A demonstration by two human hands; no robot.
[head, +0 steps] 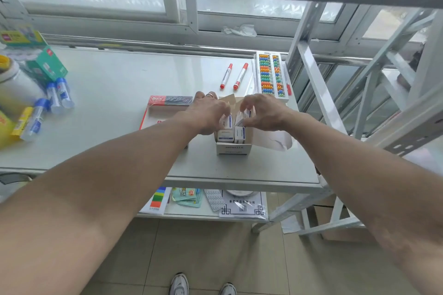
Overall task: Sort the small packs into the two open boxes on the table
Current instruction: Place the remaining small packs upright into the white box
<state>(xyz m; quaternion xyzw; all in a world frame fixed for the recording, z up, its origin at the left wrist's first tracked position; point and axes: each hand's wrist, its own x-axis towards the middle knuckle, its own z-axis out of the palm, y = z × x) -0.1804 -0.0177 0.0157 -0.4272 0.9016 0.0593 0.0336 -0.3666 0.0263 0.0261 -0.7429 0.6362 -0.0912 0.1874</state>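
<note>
both hands over the small open box (232, 148) on the bench (119, 93): left hand (208, 112) fingers clamped on one small pack (227, 120), right hand (262, 111) fingers pinching another pack (243, 116); beneath the fingers stand seated packs (225, 135). best lowered upright, beside these; the red-edged box (153, 112) lies left of the fingers.

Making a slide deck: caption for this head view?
Both bare hands, left hand and right hand, grip small white-and-blue packs over an open white cardboard box.
</note>
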